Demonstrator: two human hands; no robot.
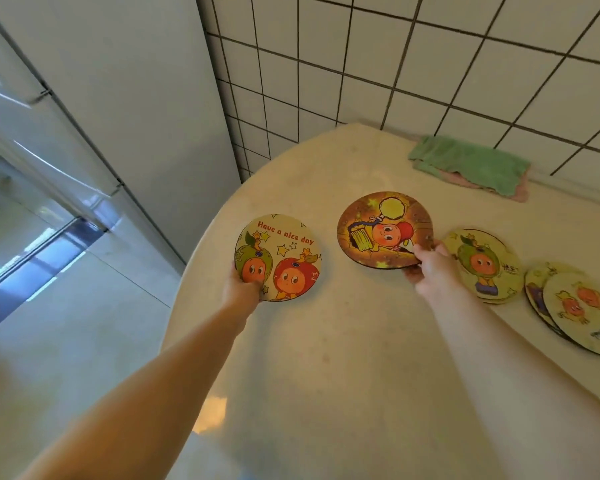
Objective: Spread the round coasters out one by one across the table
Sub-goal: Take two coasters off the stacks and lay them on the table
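a cream coaster reading "have a nice day" [278,258] is pinched at its near edge by the left hand [240,289], left of the orange coaster [383,231]. the orange coaster is gripped at its near-right edge by the right hand [430,268]. more coasters [485,265] lie overlapped on the table [326,341], right of it.

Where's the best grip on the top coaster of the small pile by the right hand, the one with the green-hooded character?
Take the green-hooded coaster at its near rim, pinching from the person's side. It is thin and lies flat atop its pile, so only the edge gives purchase. The right hand is right beside it, though now shut on the orange coaster.
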